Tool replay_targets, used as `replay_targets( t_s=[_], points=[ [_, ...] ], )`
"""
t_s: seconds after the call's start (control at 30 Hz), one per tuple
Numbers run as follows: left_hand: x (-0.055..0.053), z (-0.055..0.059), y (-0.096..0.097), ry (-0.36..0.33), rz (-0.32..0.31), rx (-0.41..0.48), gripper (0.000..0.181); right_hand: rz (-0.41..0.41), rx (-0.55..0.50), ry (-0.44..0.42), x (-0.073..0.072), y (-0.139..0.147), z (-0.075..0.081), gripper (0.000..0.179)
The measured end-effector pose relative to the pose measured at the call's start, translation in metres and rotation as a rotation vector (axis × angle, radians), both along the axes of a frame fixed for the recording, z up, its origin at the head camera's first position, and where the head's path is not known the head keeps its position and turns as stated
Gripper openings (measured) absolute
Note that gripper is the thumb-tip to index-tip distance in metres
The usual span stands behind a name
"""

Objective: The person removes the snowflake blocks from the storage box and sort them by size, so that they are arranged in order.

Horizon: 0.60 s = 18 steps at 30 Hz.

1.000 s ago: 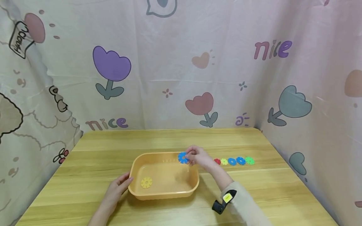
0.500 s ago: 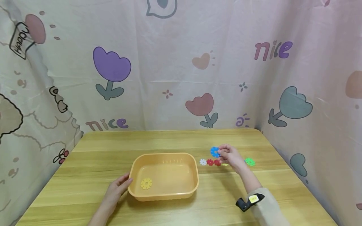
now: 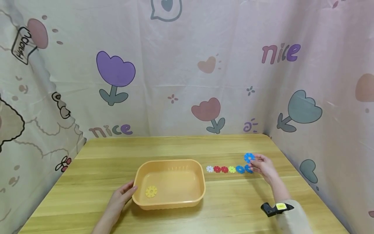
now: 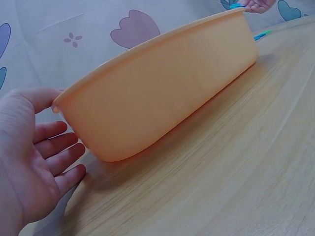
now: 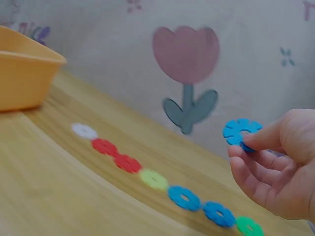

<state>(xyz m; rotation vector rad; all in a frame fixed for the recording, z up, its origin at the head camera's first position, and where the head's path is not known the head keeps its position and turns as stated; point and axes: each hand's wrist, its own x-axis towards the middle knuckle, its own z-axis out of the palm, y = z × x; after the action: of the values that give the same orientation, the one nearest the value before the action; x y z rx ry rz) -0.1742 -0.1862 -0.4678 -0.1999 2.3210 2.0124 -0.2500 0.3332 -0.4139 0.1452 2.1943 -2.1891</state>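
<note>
My right hand (image 3: 264, 167) pinches a blue snowflake building disc (image 3: 249, 158) between thumb and fingers, above the right end of a row of discs. In the right wrist view the held disc (image 5: 241, 132) is raised off the table. My left hand (image 3: 120, 197) holds the left end of a yellow-orange plastic basket (image 3: 168, 205). Its thumb lies over the rim and its fingers are against the outer wall, as the left wrist view shows. One yellow disc (image 3: 151, 191) lies in the basket's left part.
Right of the basket, the row has a white disc (image 3: 209, 169), two red discs (image 3: 217, 169), a yellow-green disc (image 3: 231, 169), two blue discs (image 3: 240, 169) and a green disc (image 5: 249, 226). A printed curtain (image 3: 163, 110) hangs behind the wooden table (image 3: 87, 182).
My right hand has carried the blue disc from over the basket rightward along the row to its right end. The left hand and basket have stayed in place.
</note>
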Motion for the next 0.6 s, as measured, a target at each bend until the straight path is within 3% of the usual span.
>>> replay_targets(
  t_s=[0.2, 0.47, 0.6],
  points=[
    [0.0, 0.0, 0.0, 0.003, -0.002, 0.004, 0.059, -0.096, 0.031, -0.025, 0.001, 0.026, -0.008, 0.036],
    [-0.001, -0.001, 0.0, 0.004, 0.002, -0.005, 0.058, -0.26, -0.033, -0.078, -0.003, 0.052, -0.024, 0.029],
    [-0.001, -0.002, 0.0, 0.007, 0.006, 0.004, 0.058, -0.371, 0.034, -0.094, -0.005, 0.063, -0.035, 0.028]
  ],
)
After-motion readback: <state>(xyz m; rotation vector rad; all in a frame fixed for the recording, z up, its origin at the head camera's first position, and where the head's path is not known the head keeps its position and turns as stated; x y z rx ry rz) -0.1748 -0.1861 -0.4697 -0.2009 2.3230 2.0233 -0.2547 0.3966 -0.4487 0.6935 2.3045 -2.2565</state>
